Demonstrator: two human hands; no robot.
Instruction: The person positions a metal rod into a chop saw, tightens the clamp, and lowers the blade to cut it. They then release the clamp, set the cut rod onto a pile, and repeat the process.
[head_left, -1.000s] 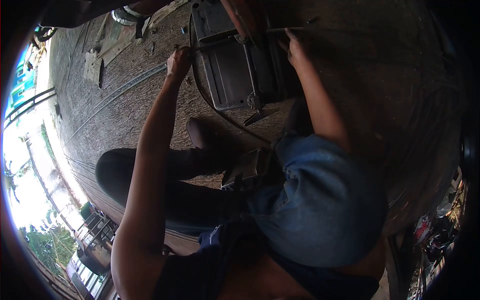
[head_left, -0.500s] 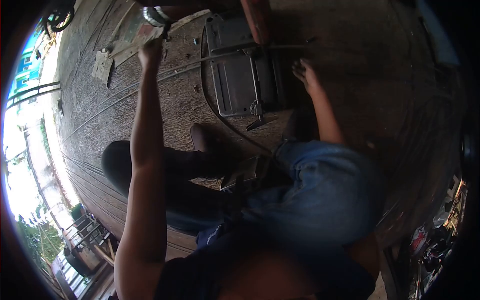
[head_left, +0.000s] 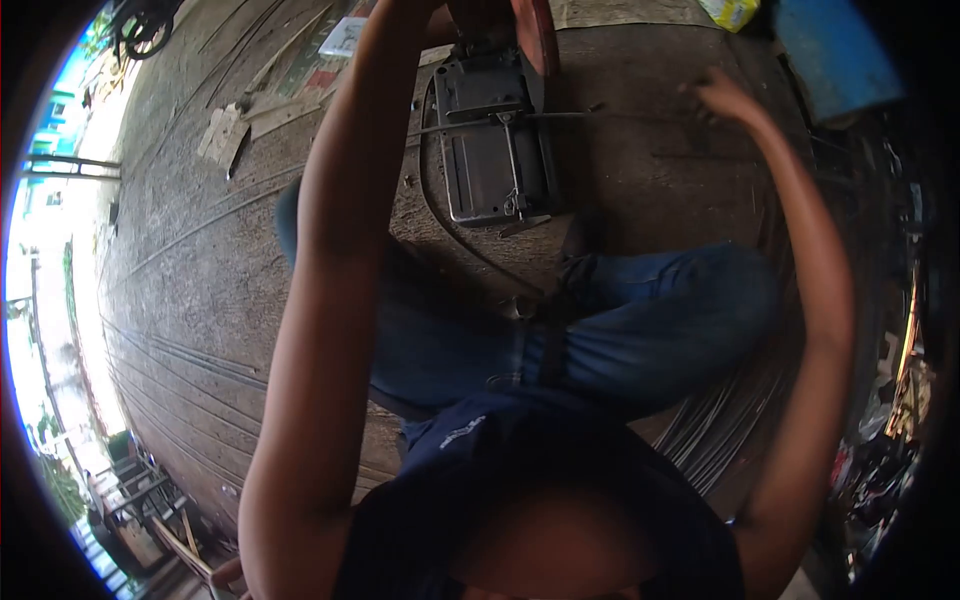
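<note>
In the head view, my left hand [head_left: 408,8] is at the top edge beside the upper part of a cut-off saw; its fingers are cut off or hidden. The saw has a dark metal base [head_left: 475,165] and a reddish blade guard [head_left: 537,38]. A thin metal rod [head_left: 235,212] runs across the floor and over the base, under the clamp screw [head_left: 510,155]. Its end sticks out on the right. My right hand [head_left: 727,98] hovers right of that end, apart from it, fingers loosely spread and nothing visible in them.
My crossed legs [head_left: 640,330] are close in front of the saw, with a dark cable [head_left: 450,230] curving toward them. Several thin rods [head_left: 715,430] lie by my right side. A blue object [head_left: 835,55] and a yellow bag [head_left: 735,12] are at upper right; cardboard [head_left: 222,135] lies left.
My left hand has moved up and right, to the top edge. My right hand has moved right and upward, away from the rod's end. The saw's upper part sits higher in view.
</note>
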